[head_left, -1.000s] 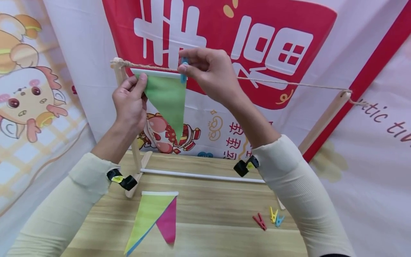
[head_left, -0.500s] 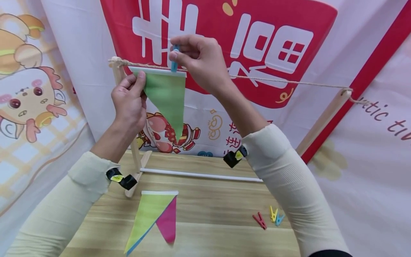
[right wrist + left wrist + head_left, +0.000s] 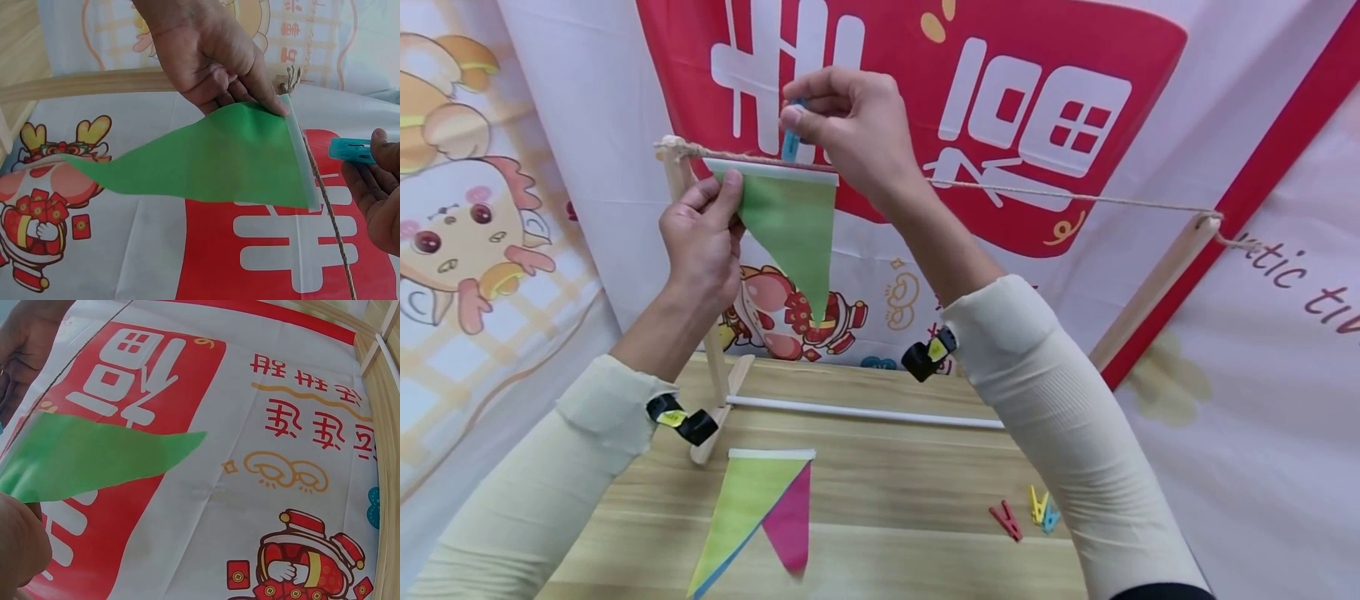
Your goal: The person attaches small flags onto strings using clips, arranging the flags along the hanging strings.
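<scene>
My left hand (image 3: 703, 237) pinches a green triangular pennant (image 3: 793, 221) near the left end of its white top strip, thumb in front. The pennant hangs point down beside the twine (image 3: 1037, 191), its strip close below the line. Between thumb and fingers my right hand (image 3: 857, 125) pinches a blue clothespin (image 3: 791, 137) just above the strip. In the right wrist view the clothespin (image 3: 351, 150) is apart from both twine and strip. The left wrist view shows the pennant (image 3: 94, 456) with part of the left hand (image 3: 22, 547) at its edge.
Wooden posts (image 3: 1153, 292) hold the twine at both ends, and a white rod (image 3: 865, 412) runs low between them. On the table (image 3: 910, 550) lie yellow and pink pennants (image 3: 752, 500), a red clothespin (image 3: 1006, 521), a yellow clothespin (image 3: 1038, 505) and another blue one (image 3: 1051, 518).
My right hand has moved left and up with the blue clothespin, from the strip's right end to above its middle. The left hand has stayed nearly still on the pennant.
</scene>
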Demonstrator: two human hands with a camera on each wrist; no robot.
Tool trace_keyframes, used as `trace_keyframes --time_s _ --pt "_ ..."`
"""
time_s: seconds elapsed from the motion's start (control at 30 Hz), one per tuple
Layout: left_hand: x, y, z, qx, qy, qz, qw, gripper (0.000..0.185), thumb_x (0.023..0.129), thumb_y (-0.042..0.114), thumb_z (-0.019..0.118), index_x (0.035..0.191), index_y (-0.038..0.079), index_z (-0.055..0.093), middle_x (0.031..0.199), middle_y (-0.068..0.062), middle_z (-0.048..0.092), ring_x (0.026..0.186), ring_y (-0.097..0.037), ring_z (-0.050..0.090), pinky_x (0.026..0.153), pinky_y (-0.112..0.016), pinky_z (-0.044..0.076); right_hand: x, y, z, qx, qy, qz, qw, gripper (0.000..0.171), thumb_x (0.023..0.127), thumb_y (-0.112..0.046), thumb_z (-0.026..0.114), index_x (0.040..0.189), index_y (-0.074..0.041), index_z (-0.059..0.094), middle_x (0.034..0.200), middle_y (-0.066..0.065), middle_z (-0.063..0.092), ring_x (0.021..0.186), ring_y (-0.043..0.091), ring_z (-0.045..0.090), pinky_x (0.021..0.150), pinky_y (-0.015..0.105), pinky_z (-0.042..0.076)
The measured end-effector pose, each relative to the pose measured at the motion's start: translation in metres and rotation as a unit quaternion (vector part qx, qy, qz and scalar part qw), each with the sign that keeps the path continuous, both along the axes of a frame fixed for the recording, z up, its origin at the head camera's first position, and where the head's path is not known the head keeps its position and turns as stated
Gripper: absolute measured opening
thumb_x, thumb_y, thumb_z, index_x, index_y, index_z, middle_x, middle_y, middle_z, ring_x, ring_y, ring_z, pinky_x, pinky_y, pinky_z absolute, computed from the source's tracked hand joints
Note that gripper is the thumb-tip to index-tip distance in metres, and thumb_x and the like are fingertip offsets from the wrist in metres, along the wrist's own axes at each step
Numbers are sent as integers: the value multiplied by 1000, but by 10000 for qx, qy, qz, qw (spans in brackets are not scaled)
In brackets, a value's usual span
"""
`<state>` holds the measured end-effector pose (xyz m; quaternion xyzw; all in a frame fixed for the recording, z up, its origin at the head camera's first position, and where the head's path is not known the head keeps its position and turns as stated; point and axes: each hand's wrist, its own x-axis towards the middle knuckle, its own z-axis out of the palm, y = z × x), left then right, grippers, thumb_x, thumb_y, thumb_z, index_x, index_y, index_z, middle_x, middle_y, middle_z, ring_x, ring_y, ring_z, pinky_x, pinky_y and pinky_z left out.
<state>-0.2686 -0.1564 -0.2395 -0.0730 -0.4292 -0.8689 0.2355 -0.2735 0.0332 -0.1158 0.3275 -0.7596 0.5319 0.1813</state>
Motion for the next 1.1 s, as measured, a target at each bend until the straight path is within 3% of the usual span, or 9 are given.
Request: trace_keyframes --time_s 0.27,0.53,1.1 --pt "1 -1 -1 -42 -9 57 10000 37 100 22 85 131 3 81 138 -11 76 123 -24 79 108 -32 65 -5 -12 0 -386 -204 -135 9990 19 106 -12 78 120 0 84 116 15 84 104 18 84 99 21 65" --pt "-1 1 -1 67 35 75 9999 35 100 21 85 129 2 81 135 -11 77 120 -23 80 109 -32 64 -14 -17 -2 -326 -256 -224 9989 18 106 -12 78 119 0 86 114 16 84 101 20 84 97 21 65" --pt "0 3 2 92 -41 66 9999 37 101 23 83 133 4 80 139 -9 74 131 -24 76 111 -30 63 -16 -29 0 540 -417 -403 9969 21 106 -17 80 121 -5 86 117 12 84 100 16 78 94 22 65"
